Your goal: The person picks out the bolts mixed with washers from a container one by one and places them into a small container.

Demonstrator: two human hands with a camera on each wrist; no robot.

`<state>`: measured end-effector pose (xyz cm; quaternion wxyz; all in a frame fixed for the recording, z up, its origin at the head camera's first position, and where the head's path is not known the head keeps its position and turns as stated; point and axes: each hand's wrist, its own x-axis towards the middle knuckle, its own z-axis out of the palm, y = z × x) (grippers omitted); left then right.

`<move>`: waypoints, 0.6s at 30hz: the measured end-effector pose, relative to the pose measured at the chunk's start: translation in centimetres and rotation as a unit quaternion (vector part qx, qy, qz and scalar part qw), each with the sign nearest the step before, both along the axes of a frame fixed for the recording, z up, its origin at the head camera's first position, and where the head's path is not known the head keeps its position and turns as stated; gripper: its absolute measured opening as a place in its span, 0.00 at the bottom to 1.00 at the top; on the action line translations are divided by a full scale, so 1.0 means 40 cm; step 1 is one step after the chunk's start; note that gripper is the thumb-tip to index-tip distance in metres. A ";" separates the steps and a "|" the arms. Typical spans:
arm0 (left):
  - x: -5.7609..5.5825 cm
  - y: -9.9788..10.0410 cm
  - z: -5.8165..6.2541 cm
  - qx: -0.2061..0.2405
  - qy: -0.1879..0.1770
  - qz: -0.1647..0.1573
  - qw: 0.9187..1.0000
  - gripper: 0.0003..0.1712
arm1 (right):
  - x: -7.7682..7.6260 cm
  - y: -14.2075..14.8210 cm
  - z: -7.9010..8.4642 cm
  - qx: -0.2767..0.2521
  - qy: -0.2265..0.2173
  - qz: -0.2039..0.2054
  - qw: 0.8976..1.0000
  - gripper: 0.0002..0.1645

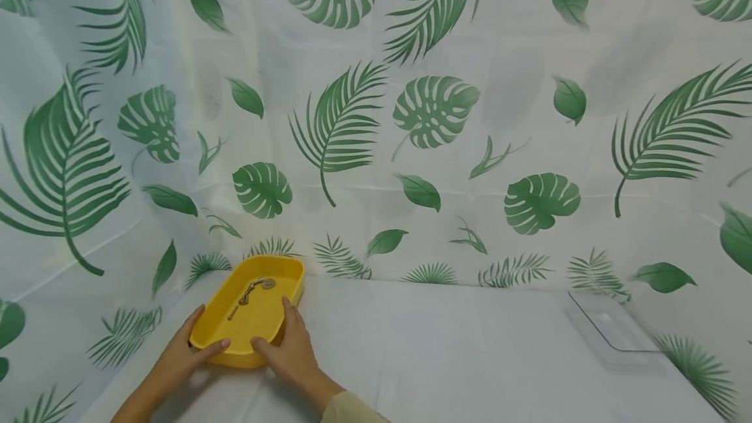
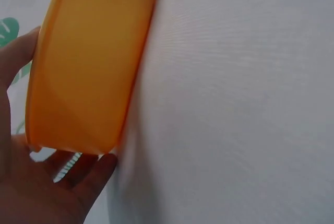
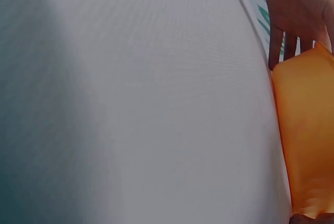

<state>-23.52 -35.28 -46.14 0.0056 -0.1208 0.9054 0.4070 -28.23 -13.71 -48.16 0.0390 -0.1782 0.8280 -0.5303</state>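
A yellow oblong tray (image 1: 261,322) sits at the left of the white table, its long side slanting away from me. My left hand (image 1: 176,359) grips its near left corner, thumb over the rim and fingers along the outer wall. On the near right side my right hand (image 1: 292,352) holds the rim, the thumb at the near edge and fingers along the side. Inside the tray lies a line of small brassy metal pieces (image 1: 247,294), ending in a round one; their exact kind is too small to tell. Both wrist views show the tray's outer wall (image 2: 88,67) close to the tabletop.
A clear, shallow container (image 1: 613,344) stands near the table's right edge. White sheeting (image 1: 364,214) printed with green leaves hangs behind the table and along its sides. The white tabletop (image 1: 458,344) stretches between the yellow tray and the clear container.
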 end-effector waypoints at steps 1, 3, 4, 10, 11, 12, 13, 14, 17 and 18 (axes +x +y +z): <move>-0.002 0.001 0.001 -0.002 -0.005 -0.006 1.000 0.65 | 0.000 0.005 0.000 0.000 -0.004 -0.001 1.000 0.56; -0.006 0.005 0.002 -0.007 -0.015 -0.012 1.000 0.66 | 0.000 0.015 0.000 0.000 -0.006 -0.001 1.000 0.56; -0.006 0.006 0.003 -0.007 -0.018 -0.013 1.000 0.66 | 0.000 0.019 0.001 0.002 -0.007 -0.001 1.000 0.56; -0.005 0.030 0.011 0.013 -0.001 -0.029 0.999 0.63 | 0.003 0.060 0.007 0.001 -0.010 -0.005 1.000 0.56; -0.006 0.036 0.012 0.012 0.001 -0.033 0.999 0.63 | 0.004 0.069 0.007 -0.003 -0.008 -0.005 1.000 0.56; -0.008 0.040 0.013 0.010 0.002 -0.036 0.999 0.63 | 0.005 0.079 0.007 -0.007 -0.005 -0.005 1.000 0.56; -0.008 0.046 0.014 0.007 0.002 -0.041 0.999 0.63 | 0.007 0.088 0.006 -0.011 -0.003 -0.004 1.000 0.56; -0.011 0.051 0.015 0.001 -0.001 -0.044 0.999 0.63 | 0.009 0.098 0.005 -0.014 -0.001 -0.004 1.000 0.57; -0.013 0.073 0.019 -0.022 -0.016 -0.055 0.998 0.64 | 0.013 0.122 -0.001 -0.017 0.004 -0.004 1.000 0.57; -0.013 0.082 0.020 -0.027 -0.018 -0.060 0.998 0.65 | 0.015 0.131 -0.003 -0.020 0.003 -0.005 1.000 0.58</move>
